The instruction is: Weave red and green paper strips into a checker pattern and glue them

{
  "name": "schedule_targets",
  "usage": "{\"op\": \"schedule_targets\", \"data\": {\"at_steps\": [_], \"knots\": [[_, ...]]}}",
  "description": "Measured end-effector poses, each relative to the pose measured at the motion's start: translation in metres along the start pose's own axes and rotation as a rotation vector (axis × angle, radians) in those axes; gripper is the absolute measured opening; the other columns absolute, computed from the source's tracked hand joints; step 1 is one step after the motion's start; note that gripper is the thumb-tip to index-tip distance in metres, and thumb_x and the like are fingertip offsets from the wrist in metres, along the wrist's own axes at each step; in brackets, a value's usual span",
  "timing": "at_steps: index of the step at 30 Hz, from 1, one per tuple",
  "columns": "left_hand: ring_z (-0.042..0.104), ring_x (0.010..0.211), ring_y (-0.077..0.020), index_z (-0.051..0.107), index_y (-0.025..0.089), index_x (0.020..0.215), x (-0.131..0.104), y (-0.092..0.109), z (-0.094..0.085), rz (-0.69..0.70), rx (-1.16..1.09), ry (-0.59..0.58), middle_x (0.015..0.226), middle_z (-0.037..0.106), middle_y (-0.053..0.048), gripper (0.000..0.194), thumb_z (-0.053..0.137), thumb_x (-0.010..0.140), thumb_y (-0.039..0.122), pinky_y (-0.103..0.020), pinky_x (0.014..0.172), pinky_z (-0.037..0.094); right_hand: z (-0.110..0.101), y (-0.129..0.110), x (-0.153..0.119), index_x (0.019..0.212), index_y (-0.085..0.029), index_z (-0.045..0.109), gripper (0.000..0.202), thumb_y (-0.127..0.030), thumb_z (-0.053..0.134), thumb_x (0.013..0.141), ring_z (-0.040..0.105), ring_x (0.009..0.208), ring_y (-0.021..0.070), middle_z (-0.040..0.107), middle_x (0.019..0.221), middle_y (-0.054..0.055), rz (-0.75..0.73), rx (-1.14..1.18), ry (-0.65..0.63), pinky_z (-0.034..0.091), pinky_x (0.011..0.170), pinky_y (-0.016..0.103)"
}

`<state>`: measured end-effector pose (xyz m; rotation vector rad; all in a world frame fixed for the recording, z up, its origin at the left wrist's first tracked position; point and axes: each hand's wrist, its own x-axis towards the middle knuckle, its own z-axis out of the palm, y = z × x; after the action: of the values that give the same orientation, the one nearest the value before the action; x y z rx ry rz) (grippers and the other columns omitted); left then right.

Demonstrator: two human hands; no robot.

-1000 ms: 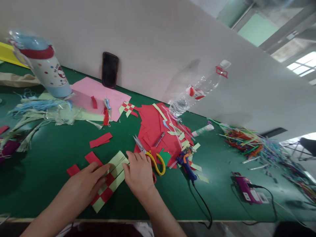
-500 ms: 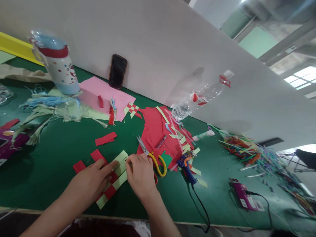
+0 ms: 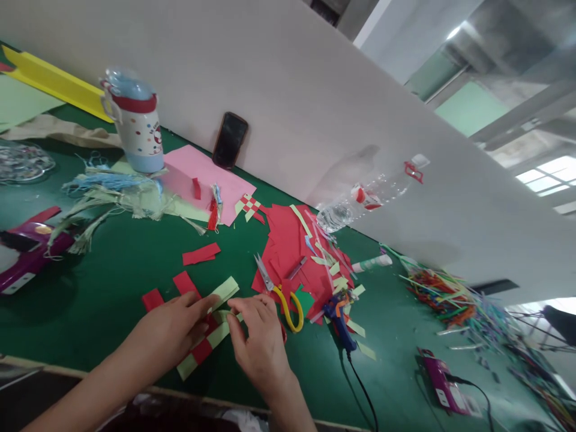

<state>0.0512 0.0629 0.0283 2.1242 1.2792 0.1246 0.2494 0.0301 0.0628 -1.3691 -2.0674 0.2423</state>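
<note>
Woven strips (image 3: 203, 350) held; bottle label (image 3: 366, 198) illegible

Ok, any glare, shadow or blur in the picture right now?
All in the head view: the window is nearly white; the clear bottle has a soft shadow beside it on the wall; the table shows sheen; the woven strips look slightly soft.

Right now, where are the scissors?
Just below centre in the head view, the scissors lie at the left edge of the red paper, close beyond the right hand.
</note>
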Motion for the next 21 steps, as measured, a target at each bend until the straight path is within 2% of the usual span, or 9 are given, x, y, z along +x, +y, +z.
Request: {"op": "schedule_targets", "data": {"at_steps": [3,6,10,13,16,19,21], "knots": [[0.072,0.1,-0.0274,0.064,0.024,0.138,0.0,-0.001,-0.001,0.053,-0.088,0.07,0.11,0.071,-0.011,0.048,0.041,0.095,0.022,-0.038,0.08,0.057,0.0,0.002,0.001,0.11,-0.021,0.065,0.017,-0.014,0.053,0.101,0.07,0.084,0.0199,0.076,0.092,0.005,0.018,0.017,0.015,0.05,0.085,0.034],[0.067,0.108,-0.0266,0.068,0.029,0.128,0.0,-0.004,-0.004,0.11,-0.114,0.201,0.111,0.071,-0.008,0.042,0.049,0.091,0.021,-0.038,0.088,0.056,-0.002,0.005,0.005,0.112,-0.021,0.067,0.018,-0.017,0.053,0.101,0.071,0.09,0.0212,0.075,0.096,0.007,0.053,0.077,0.014,0.055,0.081,0.032],[0.062,0.115,-0.0285,0.067,0.03,0.123,-0.004,-0.01,-0.014,0.064,-0.13,0.434,0.118,0.068,-0.007,0.032,0.058,0.092,0.036,-0.041,0.094,0.055,-0.009,0.007,0.013,0.111,-0.023,0.067,0.018,-0.018,0.057,0.098,0.072,0.087,0.0182,0.074,0.096,0.005,0.149,0.238,0.017,0.058,0.077,0.027],[0.055,0.126,-0.0305,0.067,0.03,0.116,-0.008,-0.01,-0.023,0.14,-0.097,0.546,0.126,0.064,-0.008,0.025,0.061,0.093,0.038,-0.045,0.102,0.052,-0.015,0.006,0.023,0.111,-0.023,0.067,0.018,-0.018,0.058,0.096,0.071,0.086,0.0167,0.073,0.096,0.004,0.147,0.313,0.03,0.058,0.077,0.025],[0.045,0.141,-0.0319,0.068,0.03,0.112,-0.006,-0.005,-0.028,0.278,-0.036,0.577,0.142,0.057,-0.008,0.02,0.061,0.093,0.031,-0.047,0.11,0.048,-0.021,0.004,0.032,0.11,-0.022,0.068,0.018,-0.018,0.057,0.097,0.07,0.087,0.016,0.073,0.097,0.004,0.091,0.355,0.029,0.057,0.077,0.024],[0.038,0.149,-0.0315,0.065,0.032,0.123,0.0,-0.002,-0.029,0.36,0.027,0.546,0.152,0.053,-0.007,0.037,0.061,0.089,0.019,-0.049,0.117,0.042,-0.025,0.002,0.039,0.111,-0.022,0.067,0.018,-0.018,0.056,0.098,0.069,0.086,0.0154,0.072,0.098,0.004,0.07,0.382,0.024,0.055,0.077,0.024],[0.039,0.149,-0.0314,0.061,0.032,0.132,0.005,-0.002,-0.029,0.378,0.074,0.517,0.153,0.055,-0.007,0.047,0.063,0.086,0.018,-0.052,0.12,0.038,-0.027,0.002,0.041,0.111,-0.022,0.067,0.017,-0.019,0.057,0.098,0.068,0.086,0.0155,0.071,0.098,0.004,0.058,0.399,0.018,0.054,0.077,0.024]]}}
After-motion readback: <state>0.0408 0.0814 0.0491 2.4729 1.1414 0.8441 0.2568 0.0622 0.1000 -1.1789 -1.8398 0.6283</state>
